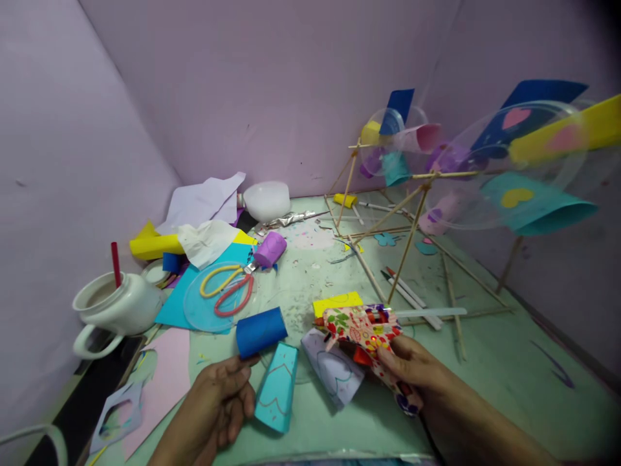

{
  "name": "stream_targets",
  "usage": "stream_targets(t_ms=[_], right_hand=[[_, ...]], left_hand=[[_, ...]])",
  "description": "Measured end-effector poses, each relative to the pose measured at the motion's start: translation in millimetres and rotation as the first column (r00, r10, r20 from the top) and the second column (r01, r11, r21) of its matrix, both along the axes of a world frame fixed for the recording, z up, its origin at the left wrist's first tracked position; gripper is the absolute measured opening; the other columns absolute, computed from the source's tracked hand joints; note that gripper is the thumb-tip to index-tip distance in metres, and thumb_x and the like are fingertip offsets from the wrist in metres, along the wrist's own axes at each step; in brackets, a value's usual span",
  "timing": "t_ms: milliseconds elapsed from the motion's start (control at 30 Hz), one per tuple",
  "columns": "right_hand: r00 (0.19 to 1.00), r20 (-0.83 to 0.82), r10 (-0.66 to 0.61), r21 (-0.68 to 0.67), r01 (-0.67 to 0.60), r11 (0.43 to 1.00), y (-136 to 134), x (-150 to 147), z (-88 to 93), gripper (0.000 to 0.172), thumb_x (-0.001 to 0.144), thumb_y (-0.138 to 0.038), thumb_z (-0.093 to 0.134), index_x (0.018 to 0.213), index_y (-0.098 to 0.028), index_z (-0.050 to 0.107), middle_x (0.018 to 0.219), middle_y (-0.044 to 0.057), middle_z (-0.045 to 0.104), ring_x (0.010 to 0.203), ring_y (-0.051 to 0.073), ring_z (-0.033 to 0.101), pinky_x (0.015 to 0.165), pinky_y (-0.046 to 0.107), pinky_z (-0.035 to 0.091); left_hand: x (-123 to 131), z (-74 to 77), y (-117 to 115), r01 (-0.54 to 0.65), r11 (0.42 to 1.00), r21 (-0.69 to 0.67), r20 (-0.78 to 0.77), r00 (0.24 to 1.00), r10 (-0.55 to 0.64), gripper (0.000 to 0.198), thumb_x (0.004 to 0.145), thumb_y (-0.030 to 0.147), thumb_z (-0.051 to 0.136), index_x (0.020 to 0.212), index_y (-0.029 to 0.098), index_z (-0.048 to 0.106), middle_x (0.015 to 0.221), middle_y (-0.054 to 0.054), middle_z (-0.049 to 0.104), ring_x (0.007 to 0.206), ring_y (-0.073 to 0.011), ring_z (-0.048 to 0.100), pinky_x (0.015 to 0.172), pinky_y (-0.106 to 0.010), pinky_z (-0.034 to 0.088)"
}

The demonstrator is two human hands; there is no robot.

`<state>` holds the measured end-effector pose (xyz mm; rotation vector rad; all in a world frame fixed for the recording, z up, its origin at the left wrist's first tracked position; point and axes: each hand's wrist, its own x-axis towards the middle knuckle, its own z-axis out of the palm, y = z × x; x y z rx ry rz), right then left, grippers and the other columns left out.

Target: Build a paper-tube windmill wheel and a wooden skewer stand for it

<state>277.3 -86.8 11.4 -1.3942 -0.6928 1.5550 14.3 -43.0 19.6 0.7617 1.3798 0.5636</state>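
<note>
One glue gun is carrying one clear glue stick, and five loose paper rolls are lying on the desk: one blue, one turquoise, one pale lilac, one purple and, far back, one small yellow, while one yellow piece is partly hiding behind the gun. One pair of scissors, one white pot, one red stick, one white bottle and one blue butterfly cut-out are showing too. Two wheels with paper blades are standing on sticks, one farther, one nearer.
</note>
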Motion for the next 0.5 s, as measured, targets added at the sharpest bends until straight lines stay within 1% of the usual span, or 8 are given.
stream_targets(t_ms=[67, 133, 200, 233, 300, 367, 433, 500], right_hand=[[0.997, 0.071, -0.007, -0.042, 0.010, 0.999, -6.0, 0.4, 4.4, 0.043, 0.057, -0.055, 0.073, 0.076, -0.017, 0.066, 0.061, 0.001, 0.057, 0.051, 0.010, 0.042, 0.042, 0.019, 0.029], [0.987, 0.162, -0.024, -0.070, 0.036, 0.997, -11.2, 6.4, 9.7, 0.040, 0.059, -0.053, 0.073, 0.080, -0.019, 0.068, 0.064, 0.002, 0.060, 0.055, 0.013, 0.048, 0.043, 0.020, 0.032], [0.969, 0.245, -0.032, -0.063, 0.049, 0.997, -13.3, 17.2, 15.1, 0.040, 0.061, -0.055, 0.071, 0.083, -0.021, 0.070, 0.069, 0.004, 0.063, 0.063, 0.018, 0.055, 0.048, 0.023, 0.038], [0.958, 0.285, -0.021, -0.056, 0.038, 0.998, -12.9, 23.2, 17.6, 0.042, 0.061, -0.057, 0.069, 0.084, -0.022, 0.070, 0.072, 0.006, 0.065, 0.066, 0.020, 0.057, 0.049, 0.025, 0.039], [0.930, 0.367, 0.020, -0.030, -0.010, 1.000, -9.9, 33.7, 22.0, 0.046, 0.062, -0.062, 0.065, 0.082, -0.022, 0.071, 0.076, 0.009, 0.066, 0.062, 0.020, 0.056, 0.047, 0.026, 0.038], [0.907, 0.419, 0.046, 0.028, -0.063, 0.998, -5.9, 39.4, 26.3, 0.045, 0.065, -0.063, 0.061, 0.076, -0.020, 0.070, 0.071, 0.009, 0.064, 0.051, 0.015, 0.046, 0.042, 0.025, 0.031], [0.898, 0.437, 0.041, 0.097, -0.093, 0.991, -2.9, 40.3, 31.0, 0.042, 0.070, -0.061, 0.059, 0.067, -0.019, 0.067, 0.059, 0.005, 0.055, 0.046, 0.011, 0.035, 0.040, 0.024, 0.025], [0.883, 0.468, 0.041, 0.127, -0.113, 0.986, -0.9, 38.7, 36.6, 0.042, 0.073, -0.058, 0.059, 0.060, -0.019, 0.063, 0.052, 0.001, 0.046, 0.045, 0.010, 0.033, 0.040, 0.024, 0.024]], left_hand=[[-8.3, 0.1, 2.9, 0.013, 1.000, 0.000, -0.086, 0.996, -0.013, 0.048, 0.063, 0.049, 0.066, 0.091, 0.011, 0.058, 0.045, -0.001, 0.056, 0.027, -0.0051, 0.035, 0.032, -0.017, 0.013], [-18.3, 2.4, 6.0, 0.026, 0.999, 0.041, -0.221, 0.975, -0.016, 0.046, 0.065, 0.050, 0.064, 0.091, 0.011, 0.060, 0.045, -0.001, 0.056, 0.027, -0.0060, 0.035, 0.032, -0.018, 0.015], [-27.3, 7.4, 10.9, 0.039, 0.982, 0.185, -0.364, 0.931, 0.031, 0.044, 0.065, 0.048, 0.064, 0.091, 0.013, 0.061, 0.048, -0.001, 0.058, 0.031, -0.0080, 0.040, 0.033, -0.019, 0.025], [-30.4, 10.7, 14.6, 0.058, 0.958, 0.282, -0.429, 0.901, 0.072, 0.042, 0.064, 0.048, 0.065, 0.090, 0.014, 0.062, 0.053, -0.002, 0.061, 0.036, -0.0100, 0.046, 0.036, -0.020, 0.032], [-32.8, 18.3, 24.3, 0.144, 0.877, 0.459, -0.538, 0.830, 0.145, 0.040, 0.063, 0.048, 0.067, 0.089, 0.018, 0.064, 0.069, -0.004, 0.067, 0.054, -0.0157, 0.059, 0.049, -0.024, 0.045], [-30.2, 24.9, 36.3, 0.313, 0.771, 0.554, -0.629, 0.765, 0.142, 0.041, 0.064, 0.049, 0.066, 0.095, 0.022, 0.064, 0.093, -0.006, 0.069, 0.075, -0.0212, 0.064, 0.066, -0.030, 0.051], [-25.2, 27.9, 48.3, 0.516, 0.642, 0.567, -0.699, 0.714, 0.042, 0.047, 0.066, 0.047, 0.065, 0.107, 0.024, 0.061, 0.115, -0.007, 0.063, 0.096, -0.0258, 0.062, 0.084, -0.038, 0.049], [-20.9, 25.7, 58.4, 0.672, 0.500, 0.547, -0.741, 0.666, -0.084, 0.054, 0.065, 0.046, 0.066, 0.114, 0.024, 0.058, 0.126, -0.008, 0.057, 0.116, -0.0293, 0.051, 0.097, -0.045, 0.041]])
